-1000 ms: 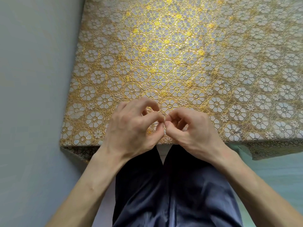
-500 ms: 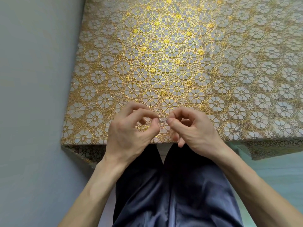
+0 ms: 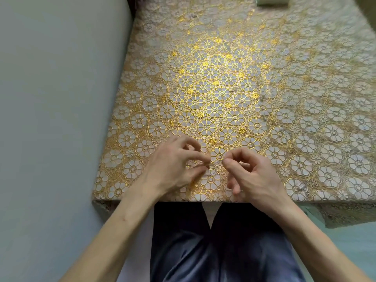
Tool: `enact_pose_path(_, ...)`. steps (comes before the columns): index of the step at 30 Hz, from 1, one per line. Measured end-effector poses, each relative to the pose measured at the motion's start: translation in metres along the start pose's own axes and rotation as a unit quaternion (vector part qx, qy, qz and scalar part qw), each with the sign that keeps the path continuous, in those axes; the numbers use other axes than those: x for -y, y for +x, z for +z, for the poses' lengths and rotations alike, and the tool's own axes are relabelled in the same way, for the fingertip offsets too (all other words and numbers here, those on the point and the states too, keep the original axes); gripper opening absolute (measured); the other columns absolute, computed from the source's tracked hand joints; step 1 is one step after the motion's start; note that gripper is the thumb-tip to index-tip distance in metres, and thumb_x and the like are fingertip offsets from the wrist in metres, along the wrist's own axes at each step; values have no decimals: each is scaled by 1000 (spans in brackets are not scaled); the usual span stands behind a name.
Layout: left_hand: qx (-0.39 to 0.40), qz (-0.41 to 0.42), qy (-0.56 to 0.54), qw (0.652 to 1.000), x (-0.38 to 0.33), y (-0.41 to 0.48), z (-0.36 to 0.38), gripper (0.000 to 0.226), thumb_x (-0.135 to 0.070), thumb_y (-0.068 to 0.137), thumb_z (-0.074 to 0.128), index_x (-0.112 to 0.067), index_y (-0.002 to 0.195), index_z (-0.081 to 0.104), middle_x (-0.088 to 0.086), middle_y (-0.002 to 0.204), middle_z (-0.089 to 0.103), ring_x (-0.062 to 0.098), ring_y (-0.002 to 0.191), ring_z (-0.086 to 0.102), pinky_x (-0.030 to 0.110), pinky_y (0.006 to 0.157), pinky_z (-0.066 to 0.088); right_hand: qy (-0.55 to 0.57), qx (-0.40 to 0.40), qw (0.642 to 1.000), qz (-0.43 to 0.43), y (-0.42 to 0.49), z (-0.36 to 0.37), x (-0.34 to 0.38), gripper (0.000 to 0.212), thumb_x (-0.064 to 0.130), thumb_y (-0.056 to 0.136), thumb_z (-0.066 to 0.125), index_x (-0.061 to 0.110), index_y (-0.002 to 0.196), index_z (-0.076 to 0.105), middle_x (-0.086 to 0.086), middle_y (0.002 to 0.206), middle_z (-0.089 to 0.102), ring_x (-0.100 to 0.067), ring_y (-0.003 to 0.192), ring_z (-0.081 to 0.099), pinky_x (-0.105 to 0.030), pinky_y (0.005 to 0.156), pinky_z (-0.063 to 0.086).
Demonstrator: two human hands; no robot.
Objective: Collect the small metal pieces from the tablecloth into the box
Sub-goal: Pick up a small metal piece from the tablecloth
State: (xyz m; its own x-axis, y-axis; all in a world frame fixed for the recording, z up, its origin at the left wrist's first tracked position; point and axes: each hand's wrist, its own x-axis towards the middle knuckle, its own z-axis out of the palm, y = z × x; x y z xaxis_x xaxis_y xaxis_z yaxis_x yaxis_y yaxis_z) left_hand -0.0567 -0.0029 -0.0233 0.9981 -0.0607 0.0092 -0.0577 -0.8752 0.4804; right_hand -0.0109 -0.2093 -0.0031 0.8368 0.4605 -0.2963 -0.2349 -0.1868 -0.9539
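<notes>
We take the left hand (image 3: 175, 165) as our marker. Its thumb and forefinger meet at the tips and the other fingers are curled. Whether a piece sits in that pinch is too small for us to tell. Just to its right, on the tablecloth (image 3: 203, 94), lie a few silvery metal pieces (image 3: 212, 174), in the gap before the right hand (image 3: 252, 174). That hand is curled too, thumb and forefinger tips close, and we cannot tell if it holds anything. The pieces are too small to show a long axis. Both hands are about equally near them, the left perhaps a shade nearer. The box (image 3: 272, 0) shows only as a pale corner at the cloth's far end, well beyond the left hand and off to its right, so we judge the right hand has the shorter carry. We can read no brand, label or writing anywhere.
</notes>
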Motion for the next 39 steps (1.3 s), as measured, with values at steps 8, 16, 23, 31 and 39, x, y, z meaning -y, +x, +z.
enact_pose_path(8, -57, -107, -195, 973, 3, 1, -20, 5, -31, 90, 73, -33, 94, 74, -15, 93, 73, -1, 90, 66, 17, 76, 55, 54, -30, 998, -6, 17, -2, 6, 10, 13, 98, 60, 7, 91, 61, -3, 63, 57, -16, 50, 53, -25, 42, 43)
enact_pose_path(16, -39, -167, -425, 889, 7, 12, -73, 8, -18, 89, 72, -11, 92, 70, -3, 75, 65, 11, 68, 60, 21, 68, 51, 45, -16, 999, -19, 37, -3, 20, 11, 18, 99, 59, 8, 93, 61, -3, 68, 59, -15, 58, 54, -26, 49, 44)
enact_pose_path(23, -70, -176, -520, 833, 9, 15, -113, 19, -29, 74, 73, -14, 86, 71, -4, 61, 38, 16, 58, 38, 29, 58, 33, 36, -21, 999, -30, 50, -8, 33, 11, 13, 100, 54, 13, 91, 60, 2, 83, 58, -7, 72, 54, -22, 61, 44)
enact_pose_path(31, -113, -161, -632, 750, -7, 15, -136, 12, -24, 80, 62, -18, 70, 68, -3, 63, 37, 13, 53, 36, 22, 50, 41, 58, 1, 998, -26, 59, -13, 47, 11, 13, 104, 47, 14, 94, 52, -2, 100, 77, -11, 72, 64, -25, 60, 45)
enact_pose_path(39, -143, -135, -629, 753, -21, 33, -157, 14, -23, 86, 62, -23, 82, 75, -8, 64, 43, 9, 55, 27, 21, 49, 30, 69, 47, 996, -28, 58, -13, 46, 9, 15, 102, 52, 9, 101, 58, -4, 83, 56, -13, 70, 52, -22, 59, 44)
